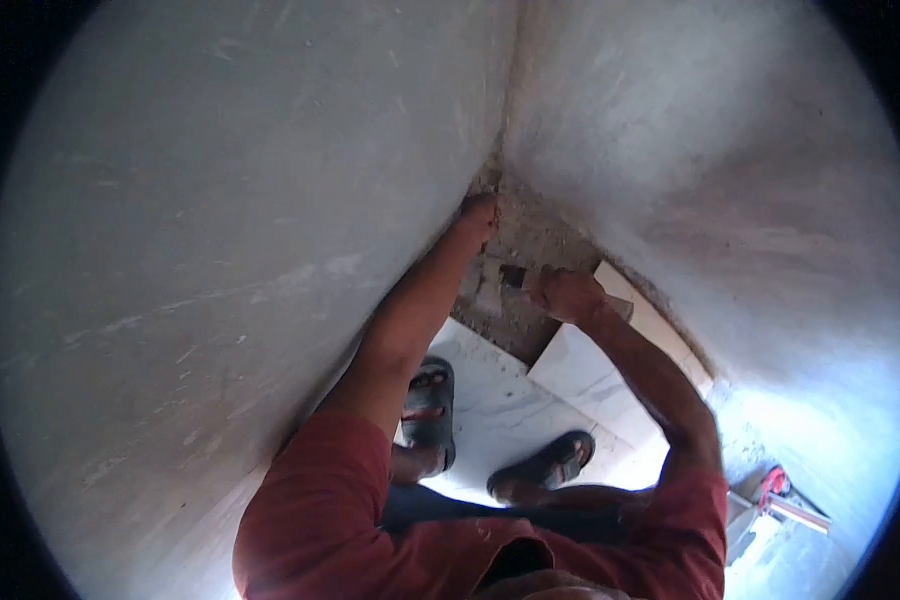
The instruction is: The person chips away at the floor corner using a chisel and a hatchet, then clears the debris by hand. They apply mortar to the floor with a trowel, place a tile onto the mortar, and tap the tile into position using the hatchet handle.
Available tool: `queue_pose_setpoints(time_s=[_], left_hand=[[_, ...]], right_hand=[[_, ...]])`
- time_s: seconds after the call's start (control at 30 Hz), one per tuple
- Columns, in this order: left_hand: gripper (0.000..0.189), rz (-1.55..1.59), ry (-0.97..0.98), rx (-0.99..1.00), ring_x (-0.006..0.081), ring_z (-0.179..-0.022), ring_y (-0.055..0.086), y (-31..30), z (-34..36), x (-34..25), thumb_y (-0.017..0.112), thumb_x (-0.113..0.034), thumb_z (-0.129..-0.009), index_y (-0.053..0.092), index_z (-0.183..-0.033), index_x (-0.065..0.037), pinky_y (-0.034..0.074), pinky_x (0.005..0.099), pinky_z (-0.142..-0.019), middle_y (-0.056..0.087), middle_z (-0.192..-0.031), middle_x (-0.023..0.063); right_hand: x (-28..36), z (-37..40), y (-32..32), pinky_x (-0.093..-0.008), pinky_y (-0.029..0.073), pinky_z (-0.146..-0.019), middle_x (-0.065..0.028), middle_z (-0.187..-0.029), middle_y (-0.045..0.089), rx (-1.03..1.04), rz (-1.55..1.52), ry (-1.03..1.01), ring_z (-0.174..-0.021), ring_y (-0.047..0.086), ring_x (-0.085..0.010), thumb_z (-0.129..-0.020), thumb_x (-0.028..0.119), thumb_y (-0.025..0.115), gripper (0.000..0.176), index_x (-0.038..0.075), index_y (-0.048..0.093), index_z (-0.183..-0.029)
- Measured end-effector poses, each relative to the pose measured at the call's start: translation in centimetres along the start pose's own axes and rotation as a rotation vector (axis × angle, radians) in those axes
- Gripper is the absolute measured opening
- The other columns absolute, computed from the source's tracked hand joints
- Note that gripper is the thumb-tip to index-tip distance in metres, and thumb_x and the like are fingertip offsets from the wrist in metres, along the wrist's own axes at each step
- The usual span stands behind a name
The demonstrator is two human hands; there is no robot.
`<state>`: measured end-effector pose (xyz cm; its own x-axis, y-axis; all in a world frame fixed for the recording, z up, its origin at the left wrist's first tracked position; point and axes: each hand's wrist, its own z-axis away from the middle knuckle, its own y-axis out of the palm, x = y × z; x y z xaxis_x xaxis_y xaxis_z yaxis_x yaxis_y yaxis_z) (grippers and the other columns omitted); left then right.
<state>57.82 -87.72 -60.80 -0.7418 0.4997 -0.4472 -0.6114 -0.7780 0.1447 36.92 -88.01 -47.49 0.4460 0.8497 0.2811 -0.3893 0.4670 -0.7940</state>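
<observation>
My left hand (481, 214) reaches down along the left wall into the corner, close to the rough, bare floor (530, 232). Its fingers look curled, and whatever they may hold is hidden. My right hand (573, 296) is closed around a short-handled tool (515, 277) with a dark, squarish end just above the bare patch. Its exact kind does not show clearly. Below the right forearm lies a pale marble-patterned tile (588, 372), its edge bordering the rough floor.
Plastered walls (220, 200) meet in a narrow corner ahead. A cream tile strip (655, 318) runs along the right wall. My sandalled feet (430, 415) stand on pale tiles (480, 372). At lower right lie a red item (773, 484) and a strip-shaped piece (800, 514).
</observation>
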Motion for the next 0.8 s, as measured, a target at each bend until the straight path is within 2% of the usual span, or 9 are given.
queue_pose_setpoints(time_s=[0.03, 0.07, 0.1, 0.17, 0.33, 0.4, 0.5, 0.63, 0.8], left_hand=[[0.013, 0.045, 0.031, 0.068, 0.0121, -0.041, 0.029, -0.4, -0.4, 1.1, 0.048, -0.019, -0.08, 0.058, -0.076, -0.01, 0.024, 0.0266, -0.039, 0.035, -0.05, -0.0001], [0.015, 0.099, 0.081, 0.149, 0.0117, -0.04, 0.028, 0.0, -0.5, 0.8, 0.047, -0.019, -0.081, 0.058, -0.077, -0.01, 0.023, 0.0266, -0.038, 0.035, -0.05, -0.0001], [0.015, 0.1, 0.067, 0.162, 0.0117, -0.04, 0.028, 0.3, -0.1, 1.5, 0.047, -0.019, -0.081, 0.058, -0.077, -0.01, 0.023, 0.0266, -0.038, 0.035, -0.05, -0.0001], [0.016, 0.086, 0.022, 0.154, 0.0081, -0.043, 0.03, 0.5, 1.5, 0.2, 0.043, -0.02, -0.084, 0.052, -0.093, -0.01, 0.025, 0.0246, -0.038, 0.035, -0.054, -0.0028], [0.016, 0.135, 0.052, 0.089, 0.0095, -0.042, 0.03, 1.2, 2.6, 0.6, 0.039, -0.02, -0.084, 0.052, -0.085, -0.011, 0.025, 0.026, -0.039, 0.036, -0.052, -0.0019], [0.016, 0.129, 0.049, 0.086, 0.0101, -0.041, 0.031, 1.3, 2.5, 0.7, 0.039, -0.021, -0.083, 0.053, -0.083, -0.013, 0.025, 0.0266, -0.04, 0.037, -0.05, -0.0015], [0.016, 0.13, 0.048, 0.088, 0.01, -0.041, 0.031, 1.0, 2.9, 0.6, 0.038, -0.021, -0.083, 0.052, -0.08, -0.013, 0.026, 0.0273, -0.039, 0.039, -0.052, -0.0011], [0.015, 0.138, 0.075, 0.06, 0.0102, -0.042, 0.032, 0.2, 2.3, 1.1, 0.038, -0.02, -0.083, 0.051, -0.078, -0.013, 0.026, 0.0274, -0.038, 0.041, -0.054, -0.0009], [0.014, 0.115, 0.1, 0.084, 0.0113, -0.041, 0.032, 0.4, 2.5, 1.3, 0.04, -0.021, -0.082, 0.049, -0.076, -0.014, 0.025, 0.0275, -0.038, 0.041, -0.052, -0.0013]], right_hand=[[1.0, 1.8, 0.4, -0.0436, 0.047, -0.064, -0.0155, -0.083, 0.061, 0.072, -0.05, -0.052, -0.076, 0.06, -0.0322, -0.077, 0.049, 0.045, 0.048, 0.007, 0.052, -0.1], [2.1, 2.8, 1.7, -0.0455, 0.046, -0.066, -0.0163, -0.084, 0.061, 0.152, 0.032, -0.134, -0.078, 0.059, -0.0324, -0.077, 0.05, 0.045, 0.051, 0.006, 0.051, -0.101], [4.7, 4.7, -0.9, -0.0448, 0.047, -0.066, -0.0157, -0.081, 0.061, 0.304, 0.005, -0.214, -0.077, 0.06, -0.0327, -0.077, 0.051, 0.044, 0.052, 0.006, 0.051, -0.102], [6.0, 6.6, 0.6, -0.0437, 0.047, -0.066, -0.0152, -0.072, 0.061, 0.163, -0.031, -0.516, -0.069, 0.06, -0.0337, -0.079, 0.05, 0.044, 0.048, 0.005, 0.052, -0.095], [4.3, 6.5, 0.4, -0.043, 0.047, -0.063, -0.0168, -0.068, 0.059, 0.17, -0.073, -0.34, -0.066, 0.059, -0.0342, -0.077, 0.049, 0.048, 0.048, 0.004, 0.05, -0.093], [3.8, 7.2, -1.3, -0.0439, 0.047, -0.069, -0.0209, -0.082, 0.059, 0.186, -0.095, -0.023, -0.08, 0.059, -0.0344, -0.078, 0.049, 0.047, 0.05, 0.005, 0.045, -0.103], [2.1, 8.5, -0.6, -0.0439, 0.047, -0.066, -0.02, -0.079, 0.059, 0.061, -0.239, 0.05, -0.076, 0.059, -0.0347, -0.076, 0.048, 0.05, 0.05, 0.006, 0.044, -0.101], [0.9, 9.1, 1.8, -0.0431, 0.047, -0.063, -0.0187, -0.077, 0.059, -0.005, -0.248, 0.07, -0.073, 0.059, -0.0349, -0.075, 0.047, 0.053, 0.047, 0.006, 0.044, -0.098], [1.5, 9.1, 2.3, -0.0424, 0.047, -0.057, -0.0164, -0.071, 0.058, -0.102, -0.137, -0.13, -0.066, 0.059, -0.0337, -0.075, 0.043, 0.054, 0.043, 0.006, 0.042, -0.095]])
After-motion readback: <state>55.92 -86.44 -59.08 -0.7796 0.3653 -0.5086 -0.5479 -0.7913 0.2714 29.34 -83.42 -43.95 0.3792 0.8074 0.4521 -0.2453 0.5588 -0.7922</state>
